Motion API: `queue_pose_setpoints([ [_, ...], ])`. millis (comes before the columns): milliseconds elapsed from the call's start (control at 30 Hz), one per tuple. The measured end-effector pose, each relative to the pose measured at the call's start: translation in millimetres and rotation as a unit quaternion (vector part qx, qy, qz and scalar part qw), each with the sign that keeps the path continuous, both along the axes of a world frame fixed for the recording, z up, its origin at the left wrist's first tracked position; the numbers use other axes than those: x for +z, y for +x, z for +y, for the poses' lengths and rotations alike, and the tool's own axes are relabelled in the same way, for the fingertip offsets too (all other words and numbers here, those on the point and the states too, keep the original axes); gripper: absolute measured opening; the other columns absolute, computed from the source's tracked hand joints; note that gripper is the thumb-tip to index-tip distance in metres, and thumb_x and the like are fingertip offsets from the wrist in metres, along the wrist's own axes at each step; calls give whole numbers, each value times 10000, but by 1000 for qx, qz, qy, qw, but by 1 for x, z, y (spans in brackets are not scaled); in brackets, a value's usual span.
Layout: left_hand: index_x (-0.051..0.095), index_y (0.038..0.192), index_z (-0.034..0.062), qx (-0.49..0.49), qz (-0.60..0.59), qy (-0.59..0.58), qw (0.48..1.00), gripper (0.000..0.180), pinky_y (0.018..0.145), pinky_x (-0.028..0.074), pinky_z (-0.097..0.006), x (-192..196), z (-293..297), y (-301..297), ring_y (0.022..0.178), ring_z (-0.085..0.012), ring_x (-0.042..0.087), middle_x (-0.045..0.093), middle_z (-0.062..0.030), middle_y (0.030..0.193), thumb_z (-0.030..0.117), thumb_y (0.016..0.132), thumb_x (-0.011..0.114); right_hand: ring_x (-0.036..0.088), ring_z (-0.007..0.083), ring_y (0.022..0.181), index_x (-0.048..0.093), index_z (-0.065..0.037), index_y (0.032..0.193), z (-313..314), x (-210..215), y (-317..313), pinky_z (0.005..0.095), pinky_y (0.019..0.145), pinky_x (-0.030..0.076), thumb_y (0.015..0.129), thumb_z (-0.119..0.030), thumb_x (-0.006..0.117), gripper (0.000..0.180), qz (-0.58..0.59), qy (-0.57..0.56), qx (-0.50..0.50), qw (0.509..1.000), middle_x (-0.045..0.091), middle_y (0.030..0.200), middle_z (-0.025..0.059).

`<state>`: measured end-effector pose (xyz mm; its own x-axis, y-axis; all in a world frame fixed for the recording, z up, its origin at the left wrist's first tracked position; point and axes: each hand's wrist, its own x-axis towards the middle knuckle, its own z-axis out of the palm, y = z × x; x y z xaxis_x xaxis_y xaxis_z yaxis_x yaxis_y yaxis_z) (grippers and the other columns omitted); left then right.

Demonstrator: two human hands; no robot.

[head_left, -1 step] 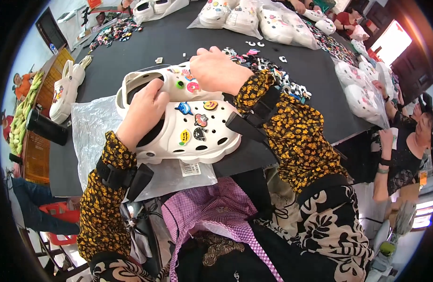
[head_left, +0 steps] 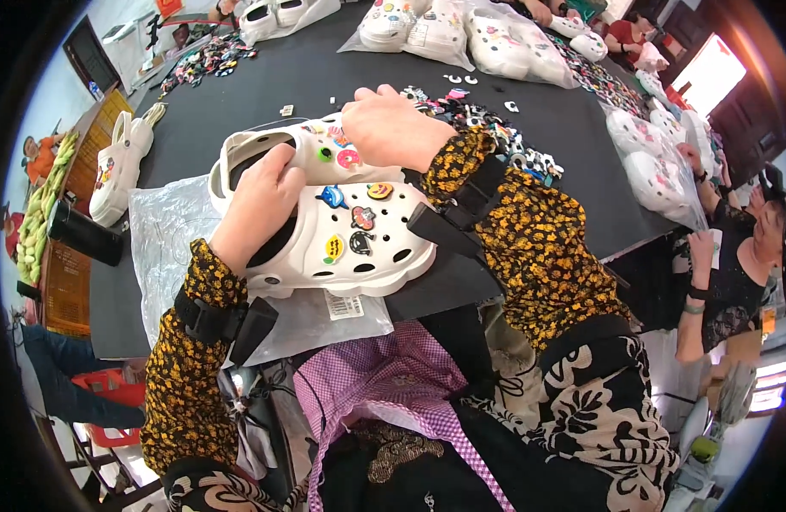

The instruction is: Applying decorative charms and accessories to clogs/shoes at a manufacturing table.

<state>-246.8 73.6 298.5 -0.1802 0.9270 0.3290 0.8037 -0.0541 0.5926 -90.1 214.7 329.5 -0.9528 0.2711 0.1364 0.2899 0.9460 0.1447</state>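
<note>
While the black tabletop (head_left: 325, 77) stretches out ahead of me, a single white foam clog (head_left: 118, 169) lies at its far left edge, smooth and rounded, with a strap curling at its top. Just right of it a crinkled clear plastic bag (head_left: 167, 235) is spread flat under my work, glossy and creased, with a small paper tag (head_left: 343, 305) showing at its near edge. My left hand (head_left: 256, 205) comes next: its fingers are curled closed over the heel opening of the nearer white clog (head_left: 359, 247), gripping the rim. That clog rests on the bag in front of me, a chunky moulded shoe with a scalloped sole edge and round holes across its top, several plugged with small coloured charms, among them a blue shark shape (head_left: 331, 196) and a yellow oval (head_left: 334, 248). A second white clog (head_left: 325, 149) lies touching it on the far side, carrying a pink ring-shaped charm (head_left: 351, 159). My right hand (head_left: 393, 128) lies over that clog's toe, fingers bent down onto it; whether they pinch anything I cannot tell. Further right, a loose heap of small charms (head_left: 495, 141) is scattered on the table, and beyond it bagged white clogs (head_left: 657, 171) line the right edge.
</note>
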Motion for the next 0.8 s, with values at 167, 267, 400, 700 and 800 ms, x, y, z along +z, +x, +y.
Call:
queue_pose_setpoints([
  [167, 531, 940, -31, -1, -1, -19, 1000, 220, 776, 438, -468, 0, -2, -3, 876, -446, 556, 584, -282, 875, 155, 840, 470, 541, 244, 959, 698, -15, 820, 0, 3, -3, 386, 793, 404, 740, -43, 571, 152, -16, -32, -8, 999, 653, 887, 89],
  [267, 525, 940, -30, -12, 3, -18, 1000, 219, 775, 436, -468, -1, 1, -2, 877, -448, 552, 580, -284, 872, 160, 846, 470, 541, 249, 971, 708, -31, 834, 3, 0, -3, 382, 800, 405, 739, -48, 572, 167, -16, -42, -22, 999, 652, 888, 94],
  [400, 503, 954, -23, -8, 6, -9, 1000, 218, 777, 430, -476, 0, 1, -2, 885, -460, 543, 575, -290, 875, 167, 854, 465, 550, 269, 978, 718, -43, 863, 8, 1, -1, 400, 816, 419, 739, -55, 575, 190, 0, -44, -41, 998, 649, 925, 102],
  [700, 485, 951, -8, 1, -3, -8, 1000, 208, 780, 426, -494, -6, 1, -7, 892, -478, 534, 575, -296, 903, 180, 870, 451, 607, 295, 967, 729, -116, 999, 39, -9, 22, 414, 825, 471, 789, -60, 543, 286, 153, -74, -32, 985, 681, 981, 104],
  [800, 481, 940, -5, 1, -5, -13, 1000, 197, 769, 429, -495, -6, 1, -8, 885, -480, 538, 576, -292, 882, 179, 874, 453, 635, 300, 921, 720, -88, 999, 43, -12, 26, 417, 803, 496, 791, -48, 538, 279, 210, -72, -25, 975, 685, 956, 133],
])
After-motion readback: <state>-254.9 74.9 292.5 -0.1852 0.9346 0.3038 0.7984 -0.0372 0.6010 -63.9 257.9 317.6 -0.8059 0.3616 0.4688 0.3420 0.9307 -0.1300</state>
